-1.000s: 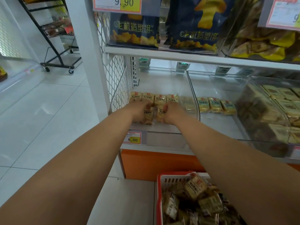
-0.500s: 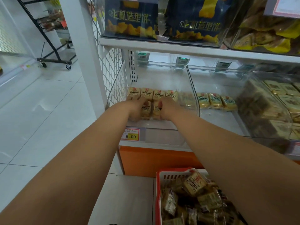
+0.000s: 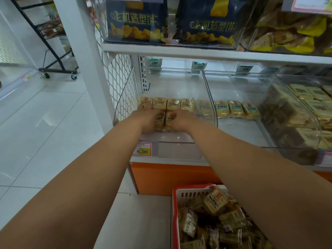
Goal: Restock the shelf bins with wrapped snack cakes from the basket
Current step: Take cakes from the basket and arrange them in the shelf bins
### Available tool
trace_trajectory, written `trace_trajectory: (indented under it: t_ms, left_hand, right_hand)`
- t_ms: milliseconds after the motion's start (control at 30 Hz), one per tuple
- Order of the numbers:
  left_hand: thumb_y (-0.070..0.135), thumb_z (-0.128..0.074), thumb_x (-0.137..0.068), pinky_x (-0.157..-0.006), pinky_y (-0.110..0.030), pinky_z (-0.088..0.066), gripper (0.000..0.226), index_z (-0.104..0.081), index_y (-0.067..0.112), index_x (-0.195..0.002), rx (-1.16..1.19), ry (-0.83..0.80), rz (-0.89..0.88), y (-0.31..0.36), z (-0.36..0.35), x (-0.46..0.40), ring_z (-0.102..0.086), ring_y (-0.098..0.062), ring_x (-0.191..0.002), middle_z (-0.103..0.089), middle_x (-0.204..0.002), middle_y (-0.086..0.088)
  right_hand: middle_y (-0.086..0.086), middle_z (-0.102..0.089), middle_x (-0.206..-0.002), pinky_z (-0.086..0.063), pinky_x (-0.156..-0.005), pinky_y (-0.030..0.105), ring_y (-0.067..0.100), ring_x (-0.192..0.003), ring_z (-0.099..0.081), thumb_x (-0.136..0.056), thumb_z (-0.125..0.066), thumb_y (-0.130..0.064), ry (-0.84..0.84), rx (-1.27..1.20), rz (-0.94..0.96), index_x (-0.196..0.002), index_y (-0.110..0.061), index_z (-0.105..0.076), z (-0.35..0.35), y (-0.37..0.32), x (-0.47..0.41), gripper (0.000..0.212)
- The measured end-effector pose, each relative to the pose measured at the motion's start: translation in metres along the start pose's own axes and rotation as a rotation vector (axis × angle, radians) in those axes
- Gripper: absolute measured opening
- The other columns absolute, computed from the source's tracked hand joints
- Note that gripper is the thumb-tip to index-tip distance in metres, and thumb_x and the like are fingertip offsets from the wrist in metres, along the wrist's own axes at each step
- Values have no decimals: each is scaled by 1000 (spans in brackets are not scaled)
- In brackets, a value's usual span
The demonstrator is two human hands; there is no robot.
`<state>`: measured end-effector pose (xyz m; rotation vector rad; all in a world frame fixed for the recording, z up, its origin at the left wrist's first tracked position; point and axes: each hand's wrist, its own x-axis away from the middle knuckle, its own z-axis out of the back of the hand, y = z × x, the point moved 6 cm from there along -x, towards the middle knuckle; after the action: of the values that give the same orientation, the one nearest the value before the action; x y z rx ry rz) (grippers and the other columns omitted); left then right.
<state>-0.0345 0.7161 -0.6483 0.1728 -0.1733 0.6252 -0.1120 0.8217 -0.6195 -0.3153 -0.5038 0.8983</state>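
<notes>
Setting down a second row of wrapped snack cakes (image 3: 164,121) is where this is at, I'd say: a few packs sit pressed together in the middle of the frame, right in front of the back row of cakes (image 3: 167,104), inside the clear left bin (image 3: 209,97). The left hand (image 3: 147,119) and right hand (image 3: 179,119) squeeze the packs from either side, fingers curled around the outer ones, so both are grasping cakes, not released.

The neighbouring bin (image 3: 239,126), just right of centre, only has one short row of cakes (image 3: 237,110), and the red basket (image 3: 175,209) at the bottom of the frame looks well loaded with more packs, so the job seems early on.

Next move, I'd guess: nudge these snug against the back row, let go without tipping them, then reach down to the basket for another handful
</notes>
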Motion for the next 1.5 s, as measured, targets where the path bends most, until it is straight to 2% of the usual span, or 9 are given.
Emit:
trace_trajectory:
  t_ms: [233, 467, 733, 900, 1000, 1067, 1133, 1300, 1500]
  left_hand:
    - [55, -67, -83, -109, -53, -27, 65, -39, 52, -142, -26, 50, -89, 17, 5, -2, -20, -31, -140, -29, -152, 3]
    - [53, -61, -88, -114, -52, -23, 64, -35, 48, -146, -114, 21, -55, 24, 5, 4, -18, -31, -144, -26, -155, 0]
    - [63, -56, -88, -117, -52, -24, 79, -20, 41, -154, -186, -97, 64, 59, 7, 25, -16, -36, -146, -16, -161, -7]
    - [31, -55, -94, -87, -38, -43, 37, -57, 26, -131, 249, 444, 68, 98, 31, 81, -52, -29, -117, -57, -130, -6]
    - [17, -53, -94, -86, -36, -43, 20, -63, 14, -111, 383, 959, -71, 133, 19, 145, -54, -26, -109, -60, -114, -7]
    - [9, -55, -93, -82, -31, -46, 15, -62, 11, -106, 454, 1033, -134, 162, -17, 182, -54, -21, -99, -59, -107, -6]
    - [15, -52, -97, -76, -31, -50, 16, -61, 16, -110, 502, 765, -130, 189, -67, 197, -57, -16, -92, -60, -106, 0]
    - [26, -55, -94, -93, -40, -51, 46, -44, 29, -139, 216, -426, -54, 209, -243, 221, -57, -28, -115, -51, -139, -7]
    - [34, -65, -87, -108, -44, -38, 65, -34, 33, -145, 79, -296, -18, 192, -258, 224, -37, -36, -137, -21, -158, -9]
  right_hand:
    - [16, -44, -144, -43, -92, 27, 25, -129, -45, -99, -40, 0, -25, -431, -125, -146, -5, -33, 6, 5, 9, 48]
    - [-1, -47, -137, -46, -64, 9, 11, -103, -51, -96, -42, 6, 92, -586, 100, -144, -16, -37, 22, 22, 77, 53]
    - [-13, -57, -113, -53, -93, 31, 7, -106, -61, -95, -51, 0, 132, -606, 51, -116, -31, -48, 7, 133, 188, 38]
    - [-12, -62, -111, -55, -90, 33, 7, -103, -61, -94, -60, -14, -53, -526, -88, -112, -31, -54, -34, 190, 211, 26]
    - [-7, -64, -108, -55, -88, 29, 12, -102, -63, -91, -64, -13, -154, -500, -137, -108, -27, -60, -62, 216, 217, 22]
    - [-10, -64, -102, -53, -73, 16, 7, -95, -63, -91, -66, -16, -246, -450, -156, -106, -27, -65, -80, 229, 224, 19]
    - [-9, -65, -104, -49, -66, 14, 5, -92, -63, -90, -68, -18, -363, -402, -216, -104, -31, -67, -99, 241, 235, 19]
    - [-2, -62, -113, -55, -70, 23, 14, -95, -64, -92, -62, -15, -531, -230, -260, -115, -28, -65, -148, 265, 260, 26]
    - [5, -56, -125, -48, -87, 29, 16, -101, -53, -92, -60, -14, -466, -92, -185, -121, -17, -62, -177, 271, 277, 30]
